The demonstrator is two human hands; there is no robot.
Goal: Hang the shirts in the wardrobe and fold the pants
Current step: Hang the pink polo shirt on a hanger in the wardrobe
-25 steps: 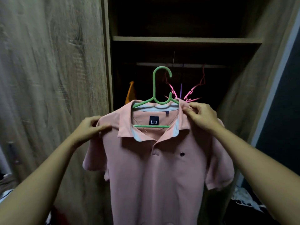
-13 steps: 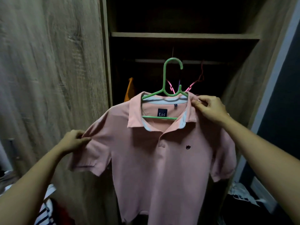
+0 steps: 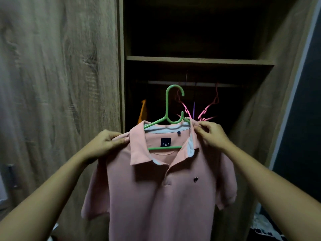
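Hook (image 3: pixel 173 85) near rail (image 3: pixel 205 84), shirt (image 3: pixel 156 197) on hanger (image 3: pixel 166 108)

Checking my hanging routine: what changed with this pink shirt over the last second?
The left hand slid down the pink shirt to its sleeve, then returned and now grips the shoulder beside the collar. The right hand kept its grip on the other shoulder. The green hanger stays off the rail.

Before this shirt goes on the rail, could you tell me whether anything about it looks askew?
The collar of the pink polo shirt is uneven: flat by the left hand, but folded back by the right hand, baring its pale lining.
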